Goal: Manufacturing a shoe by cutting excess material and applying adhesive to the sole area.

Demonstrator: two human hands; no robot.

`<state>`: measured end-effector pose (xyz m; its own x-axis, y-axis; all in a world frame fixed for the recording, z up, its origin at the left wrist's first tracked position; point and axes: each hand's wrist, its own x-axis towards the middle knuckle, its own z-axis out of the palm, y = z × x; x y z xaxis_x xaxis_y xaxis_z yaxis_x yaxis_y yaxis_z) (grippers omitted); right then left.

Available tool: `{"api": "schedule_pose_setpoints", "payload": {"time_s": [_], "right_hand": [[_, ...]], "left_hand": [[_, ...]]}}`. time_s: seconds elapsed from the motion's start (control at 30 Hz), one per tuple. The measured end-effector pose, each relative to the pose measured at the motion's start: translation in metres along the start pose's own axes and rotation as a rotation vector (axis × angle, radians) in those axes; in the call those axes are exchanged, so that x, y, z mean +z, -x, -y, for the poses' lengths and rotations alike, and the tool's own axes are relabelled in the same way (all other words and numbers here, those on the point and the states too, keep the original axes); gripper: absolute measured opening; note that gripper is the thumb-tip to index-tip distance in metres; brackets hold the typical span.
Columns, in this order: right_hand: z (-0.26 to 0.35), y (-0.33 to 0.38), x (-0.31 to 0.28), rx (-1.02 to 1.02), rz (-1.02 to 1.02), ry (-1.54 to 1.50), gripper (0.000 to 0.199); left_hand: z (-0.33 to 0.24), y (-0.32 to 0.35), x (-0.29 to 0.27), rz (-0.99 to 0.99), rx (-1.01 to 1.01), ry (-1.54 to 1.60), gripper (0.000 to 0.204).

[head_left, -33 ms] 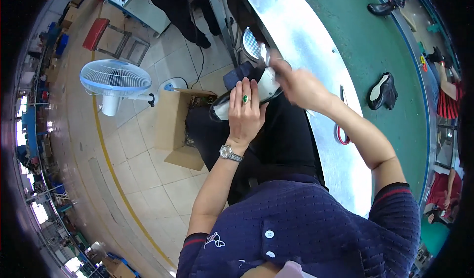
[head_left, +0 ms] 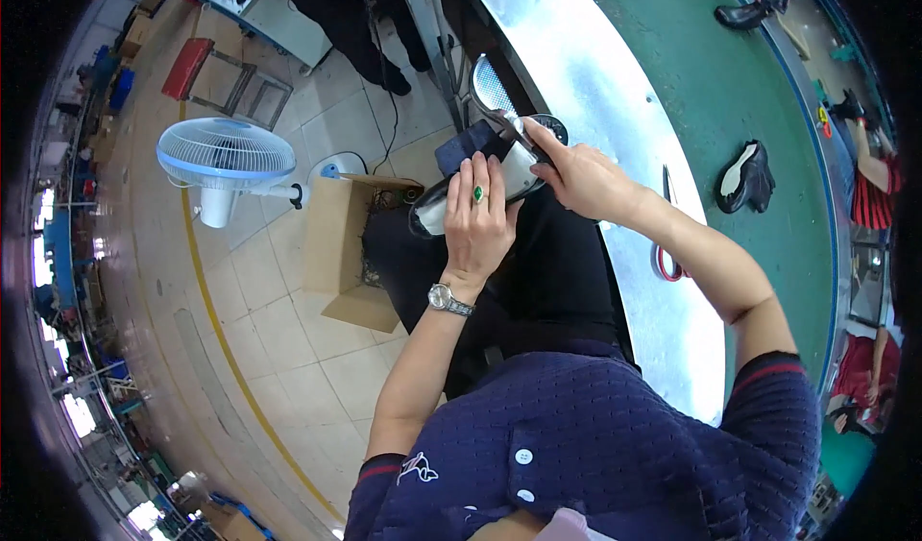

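Note:
Across my lap lies a dark shoe [head_left: 519, 171] with its pale sole side up, tilted from lower left to upper right. My left hand [head_left: 477, 210] presses on it, fingers straight and close together, thumb on the right side. At the shoe's upper right end, my right hand [head_left: 581, 171] is closed with its index finger along a grey metal tool [head_left: 516, 126]; the tool's kind is hard to make out. A round dark piece [head_left: 550, 128] shows just beyond the right fingers. Against the shoe's far side sits a dark blue block [head_left: 468, 145].
To my right runs a metal bench [head_left: 663, 320] with red-handled scissors [head_left: 665, 261]. Beyond it, another dark shoe [head_left: 744, 178] lies on a green surface. A cardboard box [head_left: 331, 243], a fan [head_left: 226, 157] and a stool [head_left: 230, 75] stand left. Another person's legs [head_left: 370, 47] are ahead.
My right hand, blurred with motion before, is now sharp and steadied against the shoe's upper end. The round dark piece now shows beside it. My left hand has stayed in place.

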<state>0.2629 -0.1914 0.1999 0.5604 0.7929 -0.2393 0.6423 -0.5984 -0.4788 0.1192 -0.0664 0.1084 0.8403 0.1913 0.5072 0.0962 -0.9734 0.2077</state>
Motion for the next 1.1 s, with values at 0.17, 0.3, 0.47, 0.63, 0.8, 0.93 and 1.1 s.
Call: {"api": "schedule_pose_setpoints", "payload": {"time_s": [0.17, 0.3, 0.47, 0.63, 0.8, 0.93, 1.1], "right_hand": [[0.008, -0.004, -0.018, -0.010, -0.010, -0.248, 0.053], [-0.016, -0.005, 0.014, 0.012, -0.101, -0.084, 0.054], [0.003, 0.000, 0.002, -0.080, -0.185, -0.156, 0.055], [0.000, 0.000, -0.003, -0.093, -0.042, 0.045, 0.055], [0.004, 0.009, 0.017, -0.069, -0.183, -0.015, 0.051], [0.020, 0.013, 0.000, -0.100, -0.069, 0.092, 0.055], [0.016, 0.014, 0.021, -0.092, -0.189, 0.142, 0.056]], "left_hand": [[0.001, 0.000, -0.004, 0.014, -0.035, -0.009, 0.067], [-0.002, 0.000, -0.002, 0.052, -0.042, -0.018, 0.069], [-0.004, -0.002, -0.005, 0.027, -0.057, -0.017, 0.065], [-0.006, 0.000, -0.003, 0.047, -0.081, -0.001, 0.062], [-0.012, 0.001, -0.003, -0.003, -0.082, 0.065, 0.058], [-0.007, 0.008, 0.001, -0.024, -0.100, 0.052, 0.055], [-0.009, 0.006, 0.003, -0.042, -0.036, 0.050, 0.053]]}}
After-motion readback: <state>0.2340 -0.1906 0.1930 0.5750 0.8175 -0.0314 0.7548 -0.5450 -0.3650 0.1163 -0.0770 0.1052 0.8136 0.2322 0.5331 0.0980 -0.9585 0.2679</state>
